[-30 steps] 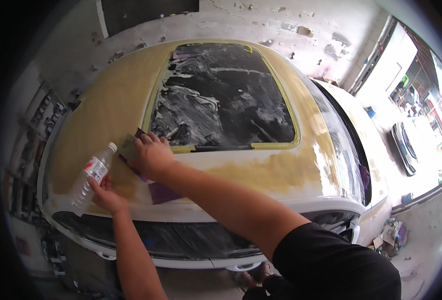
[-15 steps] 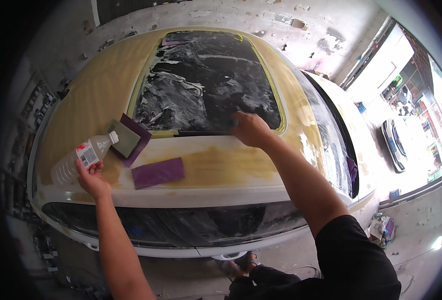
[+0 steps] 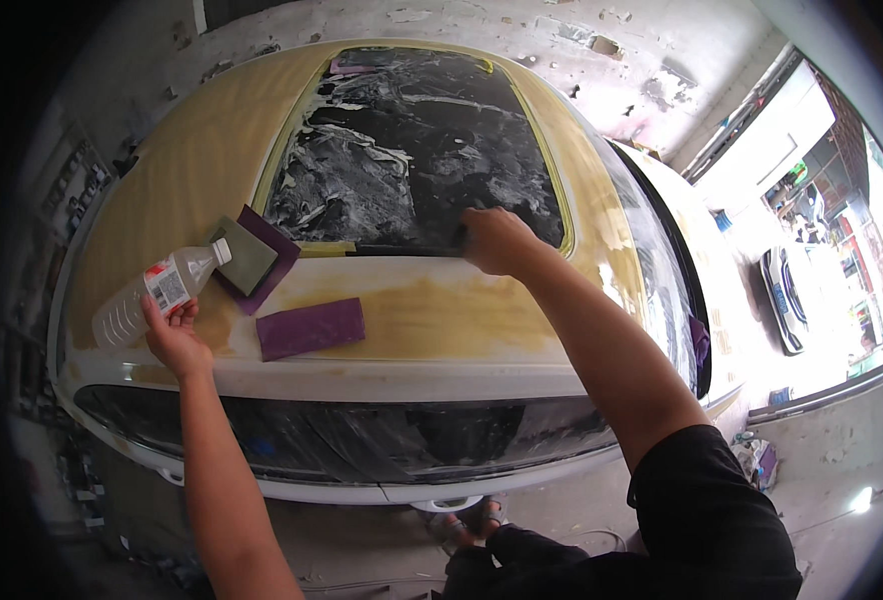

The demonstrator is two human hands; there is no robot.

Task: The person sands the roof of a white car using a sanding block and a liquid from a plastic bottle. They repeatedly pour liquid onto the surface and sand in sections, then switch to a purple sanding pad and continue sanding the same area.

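My left hand [image 3: 179, 340] is wrapped round a clear plastic bottle [image 3: 122, 318] with a white and red label and a white cap. The bottle lies tilted over the car roof, its cap end against a grey-green sanding pad [image 3: 250, 262]. Beneath that pad is a dark purple sheet of sandpaper [image 3: 280, 281]. Another purple sandpaper piece [image 3: 312, 329] rests flat to the right of my left hand. My right hand [image 3: 502, 242] is closed at the near edge of the black sunroof covering [image 3: 452, 150]. A dark blur at its fingertips hides what they grip.
The car roof [image 3: 442, 300] is white with sanded tan patches. Yellow masking tape [image 3: 282, 150] borders the sunroof, and a purple scrap [image 3: 350, 68] lies at its far left corner. Side windows [image 3: 312, 430] run below me. Another car [image 3: 782, 300] stands outside the right doorway.
The whole view has shifted slightly, so the roof sits a little higher in the picture. Both hands keep about the same places, the left still on the bottle.
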